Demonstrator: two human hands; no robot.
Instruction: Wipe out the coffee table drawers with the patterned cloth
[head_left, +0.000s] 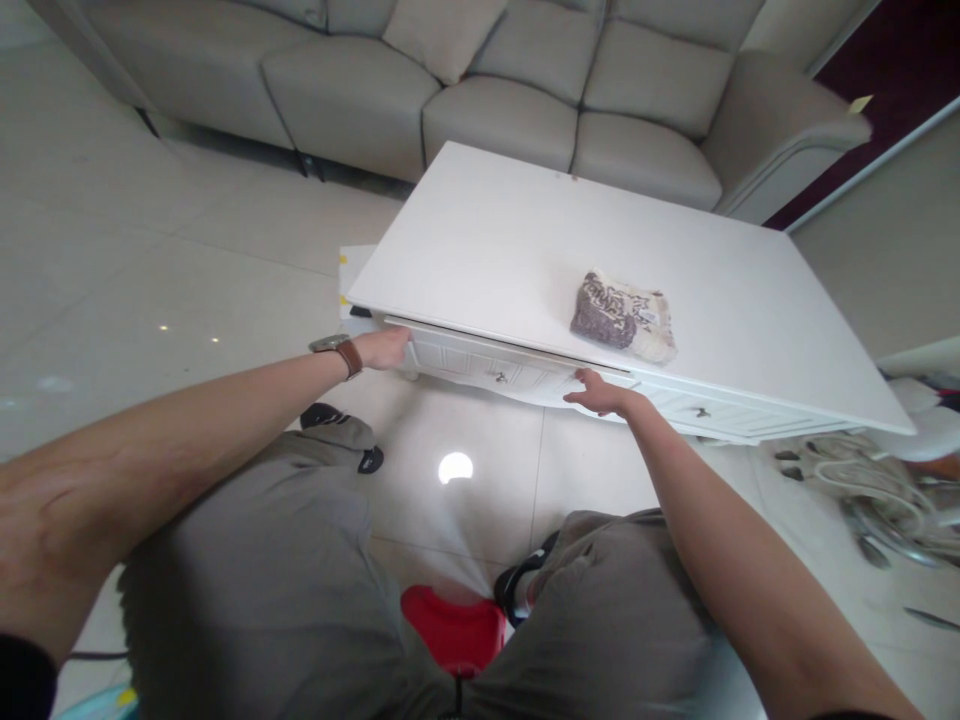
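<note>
A white coffee table (495,235) stands in front of me. Its left drawer (465,362) is pulled out a little, with a dark gap along the top edge. My left hand (384,347), wearing a brown-strapped watch (341,350) at the wrist, grips the drawer's left end; its fingertips are partly hidden. Toward the other end, my right hand (598,392) holds the drawer front near its top edge. Between my hands a small metal knob (501,378) shows on the drawer front. A folded patterned cloth (624,315) lies on the tabletop near the right hand.
A grey leather sofa (502,110) runs behind the table. Between my legs is a red plastic object (456,630) on the tiled floor (262,230). A pile of hoses and cords (862,480) sits at the right. The second drawer (701,410) is closed.
</note>
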